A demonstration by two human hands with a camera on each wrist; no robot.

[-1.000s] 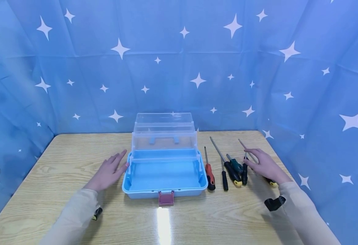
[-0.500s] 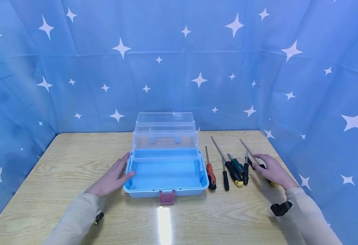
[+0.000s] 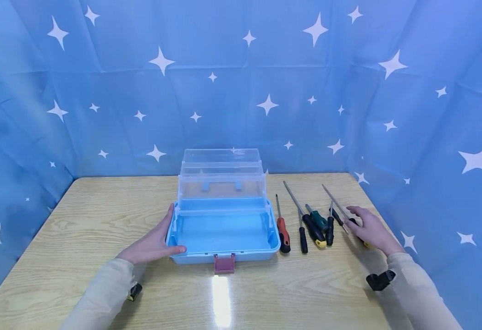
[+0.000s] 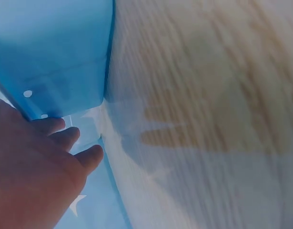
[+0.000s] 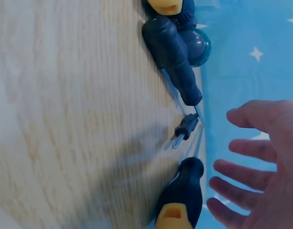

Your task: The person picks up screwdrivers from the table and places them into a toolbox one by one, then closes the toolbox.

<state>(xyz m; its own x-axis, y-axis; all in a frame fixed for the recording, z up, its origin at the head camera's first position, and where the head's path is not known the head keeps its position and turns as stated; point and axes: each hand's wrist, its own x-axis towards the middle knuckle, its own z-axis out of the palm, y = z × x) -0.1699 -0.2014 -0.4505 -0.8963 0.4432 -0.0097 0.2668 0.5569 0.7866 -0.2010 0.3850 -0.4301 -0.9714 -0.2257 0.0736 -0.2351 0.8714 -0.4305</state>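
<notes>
An open blue toolbox (image 3: pixel 245 258) with a clear raised lid (image 3: pixel 222 156) stands mid-table. My left hand (image 3: pixel 152 243) rests at its left side. The thumb lies over the front left rim and the fingers extend along the outer wall. My right hand (image 3: pixel 371 229) hovers with spread fingers over a black-and-yellow screwdriver (image 5: pixel 188 179) at the far right. Beside that lies a small screwdriver (image 3: pixel 338 219) with a black handle. Further left are a black screwdriver (image 3: pixel 329 233), a green one (image 3: pixel 318 221) and a larger black-and-yellow one (image 3: pixel 313 230). Nothing is in the right hand.
Nearest the toolbox lie a red-and-black screwdriver (image 3: pixel 282 234) and a slim black one (image 3: pixel 303 240). A purple latch (image 3: pixel 224 265) hangs on the toolbox front. Blue star-patterned cloth (image 3: pixel 224 101) stands behind and beside the wooden table (image 3: pixel 80 256).
The left hand's thumb has come down over the toolbox's front left rim. My right hand has drawn right, away from the black screwdriver, uncovering the small one.
</notes>
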